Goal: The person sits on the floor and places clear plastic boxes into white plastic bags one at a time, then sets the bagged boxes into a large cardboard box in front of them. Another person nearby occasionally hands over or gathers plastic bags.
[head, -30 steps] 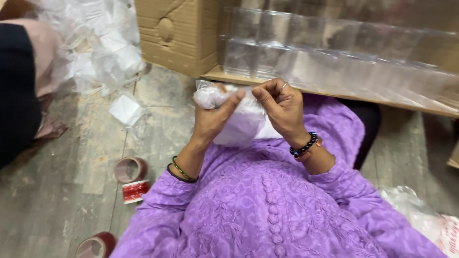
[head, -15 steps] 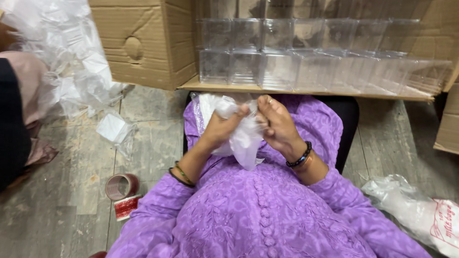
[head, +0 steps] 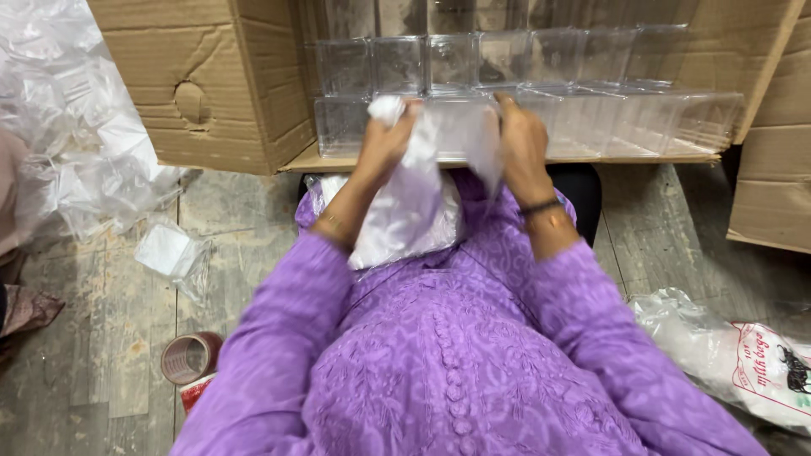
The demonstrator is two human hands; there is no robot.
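At the far left a heap of clear plastic bags (head: pixel 63 127) lay on the worn wooden floor (head: pixel 101 338), with a tape roll (head: pixel 190 357) nearer you. Your left hand (head: pixel 384 139) and right hand (head: pixel 519 143) each gripped an edge of the white plastic bag (head: pixel 410 211), raised before rows of clear boxes (head: pixel 507 84) inside an open cardboard carton (head: pixel 211 93). Another printed bag (head: pixel 743 359) lay at the right.

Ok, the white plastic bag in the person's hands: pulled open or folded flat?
Pulled open. The left hand and right hand each grip an upper edge of the plastic bag, spreading it apart while the rest hangs loosely. Whether anything is inside: cannot tell.
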